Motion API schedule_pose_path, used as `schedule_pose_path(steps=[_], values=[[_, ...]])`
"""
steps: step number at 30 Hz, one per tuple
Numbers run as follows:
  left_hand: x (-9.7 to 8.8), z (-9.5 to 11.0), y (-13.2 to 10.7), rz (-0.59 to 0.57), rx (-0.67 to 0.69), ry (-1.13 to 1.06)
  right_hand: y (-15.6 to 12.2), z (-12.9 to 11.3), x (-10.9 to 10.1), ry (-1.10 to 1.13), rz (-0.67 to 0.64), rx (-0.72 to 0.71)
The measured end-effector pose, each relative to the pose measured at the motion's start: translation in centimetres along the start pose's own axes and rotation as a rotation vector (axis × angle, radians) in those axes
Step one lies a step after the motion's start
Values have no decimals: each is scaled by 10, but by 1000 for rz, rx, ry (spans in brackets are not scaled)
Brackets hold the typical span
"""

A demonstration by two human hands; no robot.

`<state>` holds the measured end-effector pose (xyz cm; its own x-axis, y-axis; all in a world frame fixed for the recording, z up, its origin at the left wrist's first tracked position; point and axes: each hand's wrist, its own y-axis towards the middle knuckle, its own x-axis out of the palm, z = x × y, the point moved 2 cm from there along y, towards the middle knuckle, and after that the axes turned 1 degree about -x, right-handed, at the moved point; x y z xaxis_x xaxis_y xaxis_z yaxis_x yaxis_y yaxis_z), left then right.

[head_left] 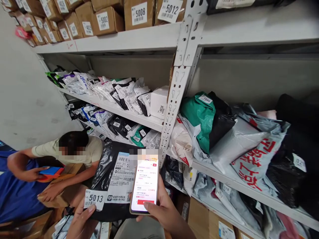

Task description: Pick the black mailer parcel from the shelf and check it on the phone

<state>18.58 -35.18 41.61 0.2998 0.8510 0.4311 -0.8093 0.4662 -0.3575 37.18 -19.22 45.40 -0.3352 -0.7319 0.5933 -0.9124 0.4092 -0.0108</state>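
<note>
The person's two hands are apart. The left hand (pixel 83 214) pinches the near left corner of a black parcel (pixel 107 176), thumb pressed on a tag (pixel 94 200) reading 5013, the fingers beneath hidden. The right hand (pixel 161 207) is closed around a phone (pixel 146 186), thumb on the lower part of its lit screen. The phone stands over the parcel's right side; whether they touch cannot be told.

The parcel looks soft and slick, probably light enough for one hand, though its glossy film may slip and sag. A firm grip on a gathered edge, or a palm beneath, should suit it better than a pinch at the tag. The phone is stiff, smooth and likely fragile, best held by its sides.

To the left, beyond the hands, another person (pixel 92 149) holds a blue and orange device (pixel 51 172), the other hand on a carton (pixel 71 196). To the right, a green bag (pixel 199 116) and other bags crowd a shelf (pixel 224 181). Farther off, past the post (pixel 175 89), stand a white box (pixel 159 101) and, higher, numbered boxes (pixel 124 16).
</note>
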Motion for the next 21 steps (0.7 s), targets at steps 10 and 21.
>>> schedule_pose_path(steps=[10, 21], values=[[13, 5, -2, 60, 46, 6, 1, -4, -5, 47, -19, -74], [35, 12, -8, 52, 38, -14, 3, -14, -13, 87, 10, -58]])
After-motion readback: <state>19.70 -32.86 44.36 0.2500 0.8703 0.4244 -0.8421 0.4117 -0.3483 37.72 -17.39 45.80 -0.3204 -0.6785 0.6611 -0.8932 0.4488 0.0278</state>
